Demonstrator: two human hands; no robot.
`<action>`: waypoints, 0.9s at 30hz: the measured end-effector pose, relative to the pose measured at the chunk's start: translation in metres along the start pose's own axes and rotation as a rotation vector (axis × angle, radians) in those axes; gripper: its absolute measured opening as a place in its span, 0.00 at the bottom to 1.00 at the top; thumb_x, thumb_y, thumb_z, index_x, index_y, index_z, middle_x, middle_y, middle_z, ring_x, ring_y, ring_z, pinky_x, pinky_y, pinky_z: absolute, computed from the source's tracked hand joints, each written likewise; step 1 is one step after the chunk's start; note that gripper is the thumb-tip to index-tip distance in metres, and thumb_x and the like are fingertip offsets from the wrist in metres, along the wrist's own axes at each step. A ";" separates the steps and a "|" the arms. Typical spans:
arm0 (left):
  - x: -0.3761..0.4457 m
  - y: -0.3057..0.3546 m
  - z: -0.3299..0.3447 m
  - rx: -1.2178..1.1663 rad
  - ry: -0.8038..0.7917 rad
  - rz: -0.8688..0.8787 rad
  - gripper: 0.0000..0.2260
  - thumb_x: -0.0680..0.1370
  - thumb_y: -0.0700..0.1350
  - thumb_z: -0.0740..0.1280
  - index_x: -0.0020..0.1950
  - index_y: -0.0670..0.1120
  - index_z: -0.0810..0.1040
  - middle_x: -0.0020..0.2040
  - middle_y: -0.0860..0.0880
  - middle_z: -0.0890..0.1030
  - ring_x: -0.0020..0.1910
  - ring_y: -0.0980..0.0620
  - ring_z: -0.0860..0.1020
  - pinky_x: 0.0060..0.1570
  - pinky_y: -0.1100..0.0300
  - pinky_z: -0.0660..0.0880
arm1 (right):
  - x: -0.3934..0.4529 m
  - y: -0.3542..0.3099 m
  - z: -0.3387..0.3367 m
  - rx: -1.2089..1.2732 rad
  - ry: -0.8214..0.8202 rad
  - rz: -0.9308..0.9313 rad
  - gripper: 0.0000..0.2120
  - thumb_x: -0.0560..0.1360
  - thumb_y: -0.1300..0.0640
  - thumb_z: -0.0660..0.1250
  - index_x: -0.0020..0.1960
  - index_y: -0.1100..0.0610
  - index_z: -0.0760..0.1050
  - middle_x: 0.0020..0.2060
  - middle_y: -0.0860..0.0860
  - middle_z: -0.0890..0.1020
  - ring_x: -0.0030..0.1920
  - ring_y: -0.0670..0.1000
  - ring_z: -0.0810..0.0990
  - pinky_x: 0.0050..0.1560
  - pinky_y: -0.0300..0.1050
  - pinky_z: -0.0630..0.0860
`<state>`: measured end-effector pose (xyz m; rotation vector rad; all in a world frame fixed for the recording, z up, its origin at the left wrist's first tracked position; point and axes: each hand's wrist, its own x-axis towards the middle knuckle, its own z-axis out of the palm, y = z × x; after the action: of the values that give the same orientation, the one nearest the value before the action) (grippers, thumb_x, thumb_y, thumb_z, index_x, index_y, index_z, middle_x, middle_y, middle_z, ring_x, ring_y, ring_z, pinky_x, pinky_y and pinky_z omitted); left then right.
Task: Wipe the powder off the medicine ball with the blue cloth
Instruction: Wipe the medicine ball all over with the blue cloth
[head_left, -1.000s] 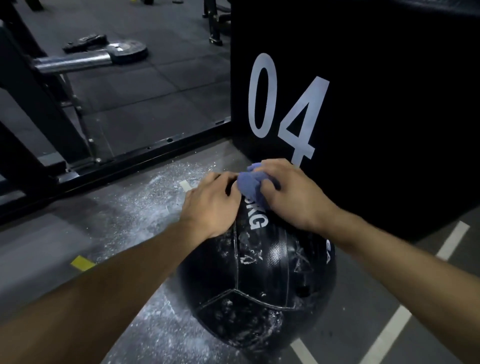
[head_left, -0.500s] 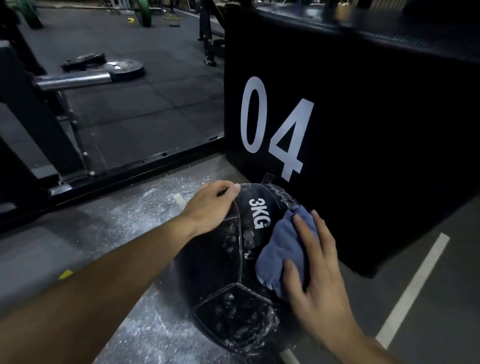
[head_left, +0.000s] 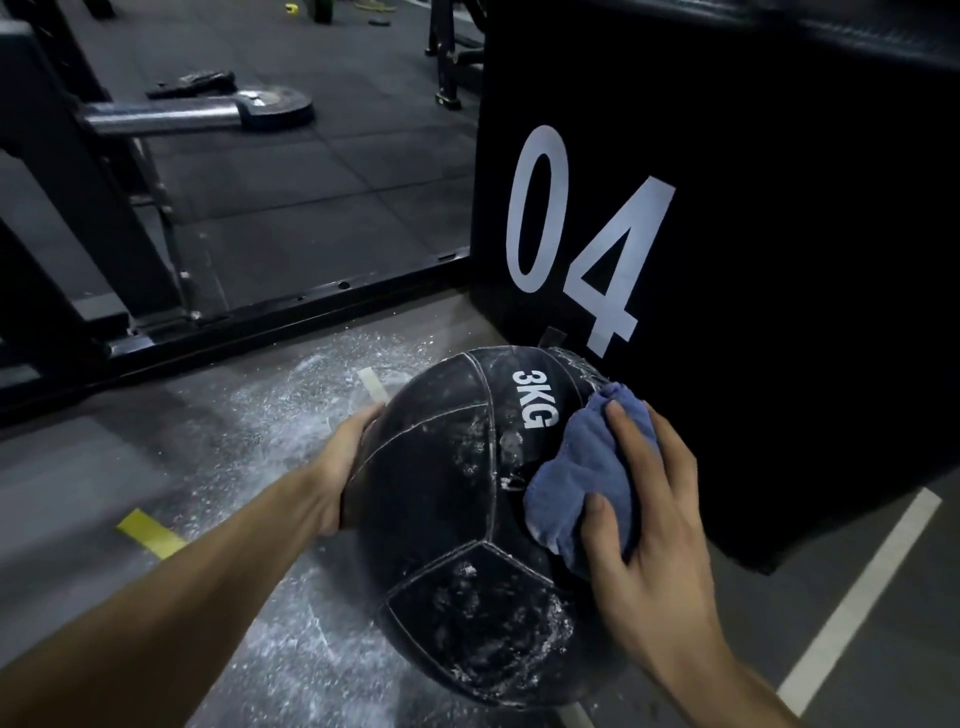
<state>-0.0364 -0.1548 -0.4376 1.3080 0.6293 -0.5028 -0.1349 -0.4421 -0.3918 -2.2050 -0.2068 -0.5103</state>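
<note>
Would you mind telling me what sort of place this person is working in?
Most likely a gym or training hall. A black medicine ball marked 3KG sits on the floor, a large black box numbered 04 stands behind it, and a barbell sleeve with a weight plate lies on rubber floor tiles.

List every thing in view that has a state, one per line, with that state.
medicine ball: on the floor, still streaked with white powder, worst on the lower panel.
blue cloth: bunched, pressed against the ball's right side.
right hand: fingers spread flat over the cloth.
left hand: cupping the ball's left side.
floor: dusted with spilled powder.
</note>
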 end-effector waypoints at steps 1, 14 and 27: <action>-0.005 0.003 -0.001 0.010 -0.014 -0.003 0.34 0.78 0.71 0.61 0.59 0.42 0.87 0.59 0.38 0.84 0.58 0.37 0.83 0.68 0.41 0.75 | 0.000 0.001 0.001 0.004 0.003 0.000 0.30 0.82 0.40 0.56 0.83 0.40 0.61 0.83 0.42 0.57 0.81 0.43 0.61 0.73 0.39 0.62; -0.074 0.046 -0.113 0.313 0.467 0.069 0.35 0.70 0.80 0.59 0.57 0.54 0.85 0.50 0.46 0.88 0.50 0.43 0.86 0.56 0.47 0.81 | 0.012 -0.015 0.098 0.273 -0.250 -0.046 0.31 0.84 0.39 0.53 0.85 0.44 0.57 0.85 0.43 0.52 0.83 0.47 0.60 0.77 0.55 0.68; -0.079 0.054 -0.082 0.811 0.443 0.578 0.33 0.78 0.75 0.55 0.80 0.61 0.66 0.80 0.55 0.67 0.79 0.51 0.65 0.79 0.51 0.58 | 0.050 -0.043 0.093 0.042 -0.374 -0.145 0.24 0.88 0.42 0.49 0.81 0.44 0.66 0.83 0.39 0.56 0.83 0.43 0.53 0.81 0.43 0.54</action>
<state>-0.0705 -0.0647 -0.3563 2.3118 0.3680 0.0466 -0.0767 -0.3438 -0.3927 -2.2387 -0.5732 -0.1633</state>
